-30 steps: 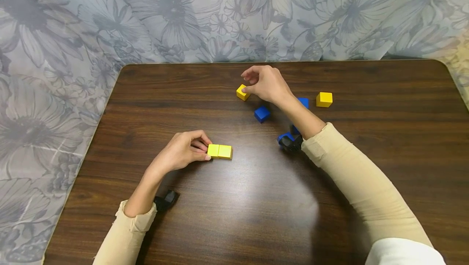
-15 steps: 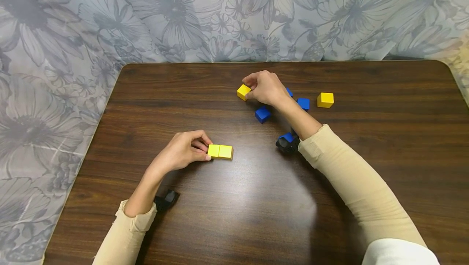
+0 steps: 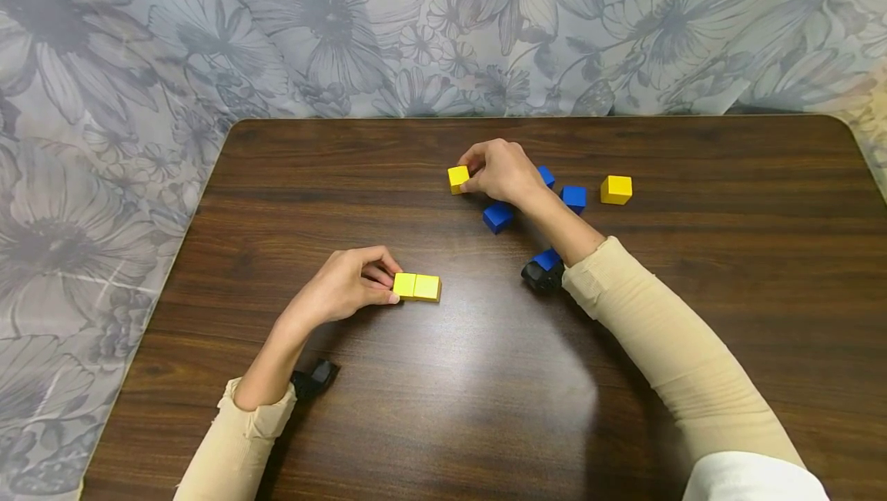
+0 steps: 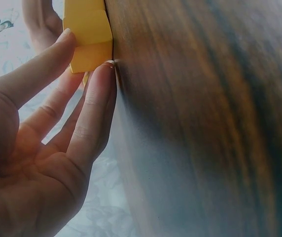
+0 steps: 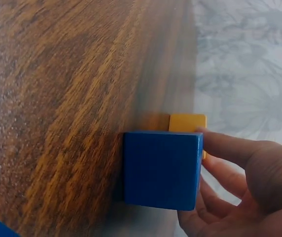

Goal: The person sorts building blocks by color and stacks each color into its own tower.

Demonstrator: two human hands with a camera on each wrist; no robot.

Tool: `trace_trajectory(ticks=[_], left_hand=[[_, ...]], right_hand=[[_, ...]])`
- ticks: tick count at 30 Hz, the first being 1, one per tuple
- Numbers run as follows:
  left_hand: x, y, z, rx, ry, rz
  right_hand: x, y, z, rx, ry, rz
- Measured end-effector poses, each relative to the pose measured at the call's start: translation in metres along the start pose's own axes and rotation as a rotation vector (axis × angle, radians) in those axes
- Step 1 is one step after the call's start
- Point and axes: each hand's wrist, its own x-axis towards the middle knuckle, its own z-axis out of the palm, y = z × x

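Two yellow cubes stand side by side on the table, faces together. My left hand [image 3: 341, 285] pinches the left yellow cube [image 3: 404, 284] between thumb and fingers; the right one of the pair [image 3: 427, 286] extends beyond it. In the left wrist view, the fingertips [image 4: 105, 69] lie against the sides of the yellow block. Farther back, my right hand [image 3: 506, 170] grips another yellow cube [image 3: 458, 178] by thumb and fingers. The right wrist view has a blue cube [image 5: 161, 170] in front, partly hiding that yellow cube [image 5: 188, 121].
Near the right forearm lie several blue cubes: one below the hand [image 3: 497, 217], one beside the wrist [image 3: 574, 198], another partly behind the black wrist camera [image 3: 543, 276]. A yellow cube [image 3: 616, 190] sits farther right. The brown table [image 3: 443, 409] ends at a floral curtain [image 3: 333, 31].
My right hand has come down slightly and closed its fingers on the far yellow cube, which has turned a little. The left hand and its pair of cubes have stayed put.
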Motion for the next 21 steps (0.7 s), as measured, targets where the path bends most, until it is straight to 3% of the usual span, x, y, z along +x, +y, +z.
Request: trace_trajectory(ticks=[21], left_hand=[[-0.001,0.003,-0.001,0.004,-0.006,0.003]], right_hand=[[-0.008,-0.010,-0.003,0.020,0.024,-0.007]])
